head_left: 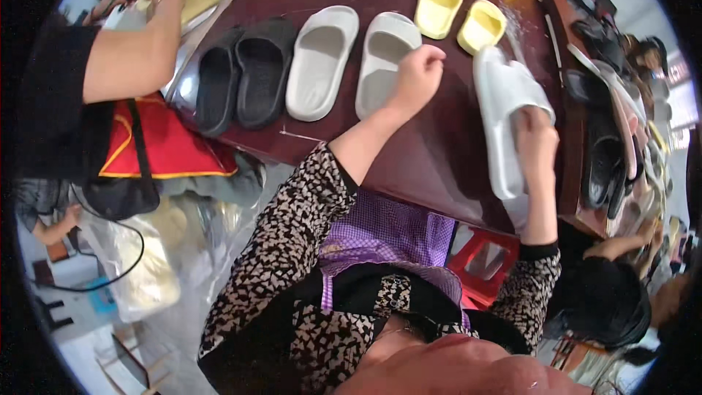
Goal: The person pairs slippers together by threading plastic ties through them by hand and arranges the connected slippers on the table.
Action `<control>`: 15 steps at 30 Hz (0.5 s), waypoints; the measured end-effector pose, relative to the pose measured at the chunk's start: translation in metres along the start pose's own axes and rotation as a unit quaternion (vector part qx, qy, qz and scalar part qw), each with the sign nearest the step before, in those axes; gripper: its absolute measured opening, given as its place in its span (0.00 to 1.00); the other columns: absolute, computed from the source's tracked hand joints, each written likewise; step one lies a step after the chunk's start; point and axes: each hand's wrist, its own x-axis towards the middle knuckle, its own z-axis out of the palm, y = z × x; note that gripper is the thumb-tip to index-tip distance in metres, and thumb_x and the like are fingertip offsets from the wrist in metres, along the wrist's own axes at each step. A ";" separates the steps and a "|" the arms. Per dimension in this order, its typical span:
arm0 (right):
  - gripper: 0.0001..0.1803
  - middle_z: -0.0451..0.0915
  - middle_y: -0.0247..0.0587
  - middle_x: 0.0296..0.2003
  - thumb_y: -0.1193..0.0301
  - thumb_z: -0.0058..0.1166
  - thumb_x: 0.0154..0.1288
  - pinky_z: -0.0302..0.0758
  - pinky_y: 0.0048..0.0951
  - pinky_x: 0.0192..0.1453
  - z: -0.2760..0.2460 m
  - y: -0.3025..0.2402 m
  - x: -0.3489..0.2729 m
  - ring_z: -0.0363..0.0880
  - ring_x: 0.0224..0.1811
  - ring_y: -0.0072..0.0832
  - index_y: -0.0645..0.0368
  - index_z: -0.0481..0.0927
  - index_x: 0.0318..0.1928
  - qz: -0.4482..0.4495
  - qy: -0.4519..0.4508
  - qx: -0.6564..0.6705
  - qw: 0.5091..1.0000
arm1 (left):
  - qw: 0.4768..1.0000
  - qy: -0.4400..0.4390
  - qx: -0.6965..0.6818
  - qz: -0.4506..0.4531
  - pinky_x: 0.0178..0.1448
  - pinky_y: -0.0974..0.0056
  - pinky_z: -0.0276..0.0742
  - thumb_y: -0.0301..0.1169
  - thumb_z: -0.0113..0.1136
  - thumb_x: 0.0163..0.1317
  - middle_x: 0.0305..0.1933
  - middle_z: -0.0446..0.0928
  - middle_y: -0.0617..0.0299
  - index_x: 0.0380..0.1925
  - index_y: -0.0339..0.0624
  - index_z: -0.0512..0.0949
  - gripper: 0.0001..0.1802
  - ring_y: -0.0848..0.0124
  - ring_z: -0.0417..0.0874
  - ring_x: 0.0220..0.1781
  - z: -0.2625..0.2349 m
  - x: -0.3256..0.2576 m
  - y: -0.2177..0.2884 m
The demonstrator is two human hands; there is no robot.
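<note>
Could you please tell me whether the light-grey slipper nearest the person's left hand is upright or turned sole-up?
Upright: the light-grey slipper rests on the dark red table, with its strap and insole facing up.

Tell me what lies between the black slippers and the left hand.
In the head view, two light grey slippers lie between the black slippers and left hand.

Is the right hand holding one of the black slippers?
No, the right hand is holding a white slipper.
</note>
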 end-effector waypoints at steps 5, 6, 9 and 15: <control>0.11 0.78 0.53 0.38 0.74 0.47 0.60 0.72 0.40 0.45 -0.074 0.038 0.028 0.77 0.41 0.49 0.62 0.77 0.42 -0.059 0.037 -0.129 0.989 | 0.999 -0.012 0.017 -0.031 0.39 0.70 0.74 0.23 0.54 0.57 0.32 0.78 0.58 0.34 0.33 0.77 0.06 0.74 0.77 0.32 -0.015 -0.012 0.006; 0.13 0.78 0.53 0.39 0.74 0.44 0.61 0.72 0.40 0.47 -0.093 0.080 0.045 0.76 0.43 0.49 0.62 0.77 0.44 -0.098 0.036 -0.207 0.973 | 0.999 -0.008 0.019 -0.030 0.39 0.70 0.74 0.23 0.54 0.57 0.32 0.78 0.58 0.34 0.33 0.77 0.06 0.74 0.77 0.32 -0.017 -0.012 0.008; 0.17 0.77 0.54 0.45 0.74 0.39 0.62 0.70 0.40 0.51 -0.177 0.163 0.101 0.74 0.50 0.47 0.60 0.74 0.51 -0.022 0.044 -0.302 0.952 | 0.999 0.002 0.046 0.028 0.38 0.70 0.74 0.23 0.55 0.56 0.32 0.79 0.56 0.34 0.33 0.76 0.07 0.72 0.78 0.32 -0.013 -0.007 0.011; 0.20 0.76 0.53 0.49 0.64 0.39 0.66 0.68 0.37 0.56 -0.238 0.274 0.116 0.74 0.53 0.44 0.59 0.73 0.53 0.067 0.085 -0.259 0.960 | 0.976 0.081 0.184 0.086 0.45 0.57 0.71 0.23 0.56 0.49 0.37 0.75 0.50 0.34 0.35 0.75 0.09 0.57 0.76 0.40 -0.067 0.008 0.022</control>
